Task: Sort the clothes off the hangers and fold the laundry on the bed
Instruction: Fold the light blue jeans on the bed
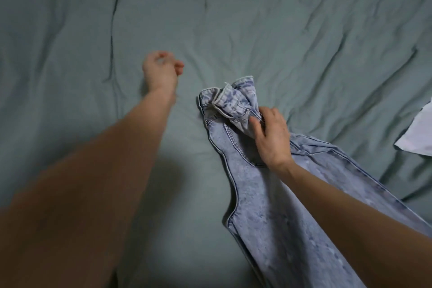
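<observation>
While the right hand [272, 138] pinches the bunched waistband of a pair of light-wash jeans [268, 206], the left hand [161, 70] hovers out over the bare grey-green bedsheet [280, 18], well apart from the denim and blurred; its fingers look loosely curled with nothing visible between them, though the blur makes that uncertain. The jeans lie on the bed right of centre, waist toward the far side and crumpled, legs running back toward the near right corner under the right forearm. A pale garment or sheet of cloth [418, 133] shows at the right edge, well apart from the jeans; no hanger is in view.

The step in hand appears to be laying the jeans out ahead of a fold: they are on the bed but not yet flat, and no fold is made. The next move probably calls for the left hand to come across to the left end of the waistband, so both hands can pull it straight and smooth the legs together. Stiff denim should hold a crease well, but the twisted waistband could leave a lumpy fold if it is not flattened first.
</observation>
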The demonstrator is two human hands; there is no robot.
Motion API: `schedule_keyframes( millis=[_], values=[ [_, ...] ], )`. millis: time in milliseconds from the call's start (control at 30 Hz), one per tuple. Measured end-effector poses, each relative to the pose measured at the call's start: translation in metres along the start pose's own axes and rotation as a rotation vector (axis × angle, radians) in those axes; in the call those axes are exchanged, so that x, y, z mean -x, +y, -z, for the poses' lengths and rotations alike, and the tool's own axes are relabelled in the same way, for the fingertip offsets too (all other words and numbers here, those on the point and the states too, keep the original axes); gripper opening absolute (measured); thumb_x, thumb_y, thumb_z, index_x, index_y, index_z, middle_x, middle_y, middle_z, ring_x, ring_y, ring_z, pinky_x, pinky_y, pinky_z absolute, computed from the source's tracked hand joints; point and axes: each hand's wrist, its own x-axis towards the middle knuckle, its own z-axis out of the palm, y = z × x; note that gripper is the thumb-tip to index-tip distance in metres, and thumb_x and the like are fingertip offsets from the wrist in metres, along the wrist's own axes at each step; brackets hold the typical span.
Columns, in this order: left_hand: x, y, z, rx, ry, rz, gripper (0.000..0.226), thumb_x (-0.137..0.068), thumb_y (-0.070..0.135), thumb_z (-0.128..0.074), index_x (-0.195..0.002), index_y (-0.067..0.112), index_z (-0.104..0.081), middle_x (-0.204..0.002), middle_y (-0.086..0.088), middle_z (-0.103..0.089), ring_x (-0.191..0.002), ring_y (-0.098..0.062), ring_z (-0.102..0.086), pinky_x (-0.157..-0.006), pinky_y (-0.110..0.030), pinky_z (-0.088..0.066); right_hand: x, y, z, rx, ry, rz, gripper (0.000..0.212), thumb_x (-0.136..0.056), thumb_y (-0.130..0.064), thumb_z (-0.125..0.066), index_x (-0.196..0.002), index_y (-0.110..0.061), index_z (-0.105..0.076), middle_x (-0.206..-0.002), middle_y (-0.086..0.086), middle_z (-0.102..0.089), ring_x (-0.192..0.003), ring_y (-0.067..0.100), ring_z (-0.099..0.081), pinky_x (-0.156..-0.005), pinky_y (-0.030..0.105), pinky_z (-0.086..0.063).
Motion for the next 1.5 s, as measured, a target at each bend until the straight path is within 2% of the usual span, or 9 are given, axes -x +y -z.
schedule_keyframes(
  millis=[200,400,600,733,900,1033,1233,1367,1500],
  values=[
    [0.027,-0.019,-0.014,-0.511,-0.822,-0.140,0.067,-0.071,-0.011,-0.059,-0.132,0.014,-0.045,-0.132,-0.006,-0.053,-0.124,-0.013,-0.048,-0.101,-0.017,-0.039,-0.035,-0.011,0.008,-0.052,0.019,0.003,0.022,-0.094,-0.031,-0.055,-0.100,-0.012,-0.064,-0.088,0.004,-0.048,-0.089,0.023,-0.048,-0.077,0.033,-0.035],
    [0.024,-0.007,-0.016,-0.831,-1.101,-0.076,0.118,-0.061,0.011,-0.086,-0.153,0.023,-0.012,-0.141,0.004,-0.045,-0.125,-0.012,-0.047,-0.111,-0.026,-0.034,-0.063,-0.007,0.016,-0.068,-0.013,0.014,0.015,-0.095,-0.022,-0.051,-0.089,-0.011,-0.059,-0.092,0.006,-0.047,-0.090,0.026,-0.050,-0.083,0.037,-0.039],
    [0.029,0.005,-0.031,-0.460,-0.855,-0.058,0.026,-0.079,0.032,-0.077,-0.101,0.020,-0.070,-0.094,0.004,-0.075,-0.086,-0.009,-0.071,-0.088,-0.028,-0.054,-0.074,-0.006,0.017,-0.161,-0.019,-0.007,0.025,-0.097,-0.027,-0.050,-0.074,-0.021,-0.041,-0.060,-0.008,-0.038,-0.057,0.010,-0.035,-0.061,0.029,-0.028],
    [0.021,-0.003,-0.059,-0.297,-0.537,-0.127,0.031,-0.090,0.019,-0.067,-0.117,0.005,-0.066,-0.109,-0.007,-0.070,-0.100,-0.020,-0.067,-0.098,-0.038,-0.050,-0.089,-0.011,0.024,-0.032,0.004,0.068,0.025,-0.100,-0.034,-0.045,-0.084,-0.014,-0.044,-0.070,0.001,-0.049,-0.068,0.023,-0.043,-0.062,0.033,-0.029],
    [0.040,-0.023,-0.077,-0.920,-0.238,-0.445,0.058,-0.096,0.023,-0.053,-0.149,0.016,-0.030,-0.146,-0.007,-0.041,-0.134,-0.025,-0.040,-0.109,-0.036,-0.029,-0.096,0.006,0.006,0.381,0.023,0.017,0.036,-0.099,-0.030,-0.041,-0.126,-0.007,-0.048,-0.126,0.018,-0.050,-0.117,0.035,-0.044,-0.094,0.041,-0.030],
    [0.077,-0.061,-0.049,-1.140,-0.374,-0.873,0.052,-0.102,0.027,-0.032,-0.152,0.020,-0.023,-0.158,0.002,-0.026,-0.148,-0.022,-0.015,-0.119,-0.043,-0.007,-0.044,0.012,-0.004,0.432,0.182,0.166,0.045,-0.100,-0.030,-0.036,-0.140,-0.011,-0.043,-0.147,0.014,-0.041,-0.136,0.033,-0.036,-0.109,0.042,-0.021],
    [0.073,-0.104,-0.022,-1.620,-0.729,-0.532,0.061,-0.102,0.049,-0.015,-0.154,0.024,0.007,-0.161,0.007,0.015,-0.146,-0.021,0.020,-0.115,-0.056,0.014,-0.039,0.063,-0.018,0.513,-0.440,-0.022,0.061,-0.102,-0.049,-0.017,-0.154,-0.024,0.002,-0.161,0.000,0.010,-0.148,0.017,0.010,-0.117,0.035,0.009],
    [0.107,-0.090,-0.022,-1.206,-0.570,-0.421,0.058,-0.102,0.043,-0.032,-0.153,0.018,-0.019,-0.162,-0.006,-0.002,-0.149,-0.027,0.004,-0.120,-0.047,-0.001,-0.032,0.046,-0.001,0.306,-0.410,-0.043,0.060,-0.102,-0.045,-0.024,-0.154,-0.020,-0.007,-0.161,0.002,0.004,-0.148,0.017,0.006,-0.118,0.036,0.006],
    [0.193,-0.086,0.037,-0.701,-0.511,-0.331,0.045,-0.096,0.029,-0.054,-0.137,0.010,-0.049,-0.149,-0.014,-0.033,-0.141,-0.025,-0.028,-0.117,-0.033,-0.021,0.065,0.017,0.038,0.024,-0.216,-0.068,0.046,-0.102,-0.036,-0.039,-0.138,-0.009,-0.046,-0.147,0.009,-0.041,-0.137,0.022,-0.035,-0.111,0.026,-0.021]
  ],
)
